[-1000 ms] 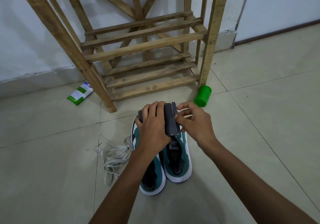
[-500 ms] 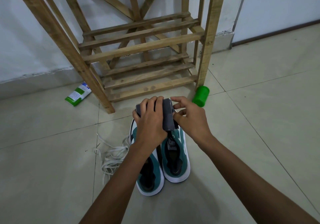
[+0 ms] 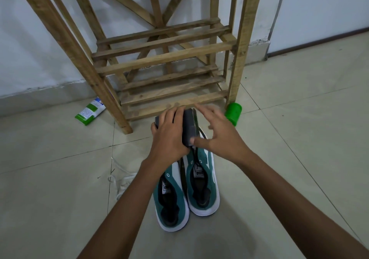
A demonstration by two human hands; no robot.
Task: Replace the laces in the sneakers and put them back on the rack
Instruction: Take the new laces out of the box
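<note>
Two sneakers [image 3: 185,188], one rack [image 3: 159,58], one green cup [image 3: 233,113], two hands [image 3: 197,136].

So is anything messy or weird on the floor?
Yes. White laces lie tangled left of the sneakers, a green cup lies tipped over by the rack, and a carton is lying flat.

Two green sneakers [image 3: 187,190] unlaced, side by side on floor, before wooden rack [image 3: 159,58].

My two sneakers [image 3: 187,190] are sitting side by side on the floor [image 3: 279,158] in front of the rack [image 3: 159,62]. Loose laces [image 3: 119,180] are lying just to their left, a packet [image 3: 89,111] is lying farther back on the left beside the rack's leg, and a cup [image 3: 233,113] is lying by its right leg.
</note>
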